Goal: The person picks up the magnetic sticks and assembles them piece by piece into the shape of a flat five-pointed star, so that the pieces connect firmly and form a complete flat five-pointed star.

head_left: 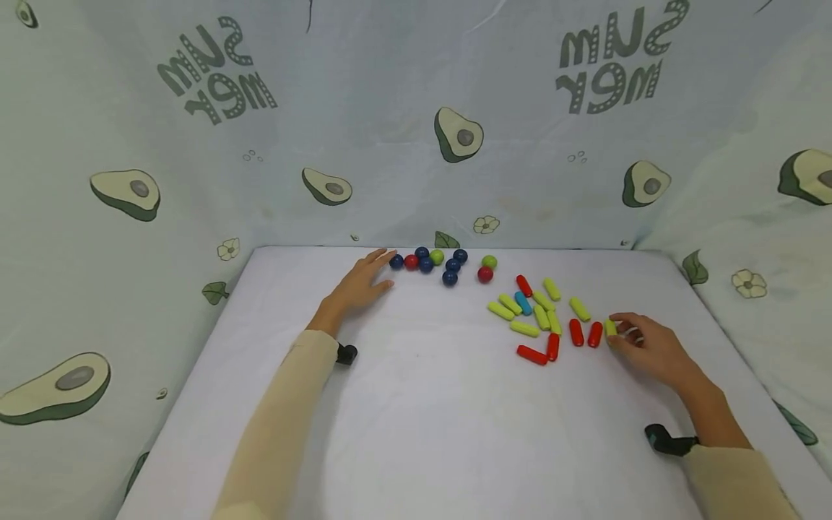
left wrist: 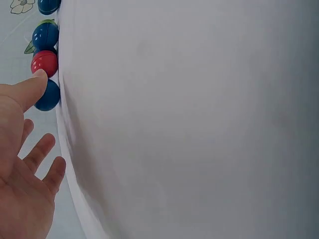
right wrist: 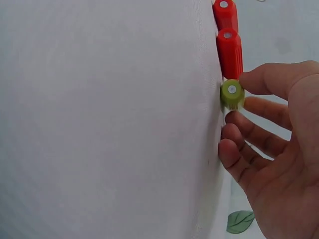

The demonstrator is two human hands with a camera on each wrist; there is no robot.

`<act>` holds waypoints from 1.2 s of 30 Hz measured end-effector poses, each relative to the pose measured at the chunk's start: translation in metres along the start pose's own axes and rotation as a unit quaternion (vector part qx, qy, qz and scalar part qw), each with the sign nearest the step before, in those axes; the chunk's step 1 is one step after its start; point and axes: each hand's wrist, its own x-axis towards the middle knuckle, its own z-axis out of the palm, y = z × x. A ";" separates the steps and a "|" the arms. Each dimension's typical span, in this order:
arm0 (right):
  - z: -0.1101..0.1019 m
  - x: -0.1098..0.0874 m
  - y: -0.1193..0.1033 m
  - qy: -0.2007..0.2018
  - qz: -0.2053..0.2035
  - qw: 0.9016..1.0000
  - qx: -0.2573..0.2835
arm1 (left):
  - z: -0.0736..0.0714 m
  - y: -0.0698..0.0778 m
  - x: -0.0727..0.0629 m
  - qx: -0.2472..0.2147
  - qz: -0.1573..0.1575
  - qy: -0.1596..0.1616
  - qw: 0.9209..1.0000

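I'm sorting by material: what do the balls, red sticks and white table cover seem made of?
Balls: probably plastic, glossy, with small bright highlights; painted wood is possible.
Red sticks: likely plastic, slightly shiny, with grooved sides.
White table cover: apparently matte cloth, softly creased near its edge.

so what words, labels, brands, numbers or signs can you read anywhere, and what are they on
"SUM MER", mirrored, on two lines: left print on the backdrop cloth.
"SUM MER", mirrored likewise: right print on the same cloth.
No lettering can be made out on the balls or sticks.
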 end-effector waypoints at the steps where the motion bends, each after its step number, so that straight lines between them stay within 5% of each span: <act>1: 0.000 -0.001 0.000 0.001 0.004 1.000 -0.001 | 0.001 0.003 0.003 0.002 0.001 -0.004 1.000; 8: 0.001 -0.004 -0.007 0.012 0.028 1.000 0.000 | 0.003 0.016 0.011 0.040 -0.018 -0.013 0.999; 17: 0.004 -0.005 -0.011 0.032 0.045 0.998 -0.002 | 0.008 0.010 0.006 -0.033 -0.041 0.050 0.997; 27: -0.001 -0.003 -0.016 0.071 0.041 0.997 -0.009 | 0.008 0.016 -0.023 -0.072 -0.016 0.026 0.997; 36: 0.004 0.002 -0.064 0.103 -0.004 0.995 0.012 | 0.018 0.041 -0.051 -0.088 0.011 0.006 0.996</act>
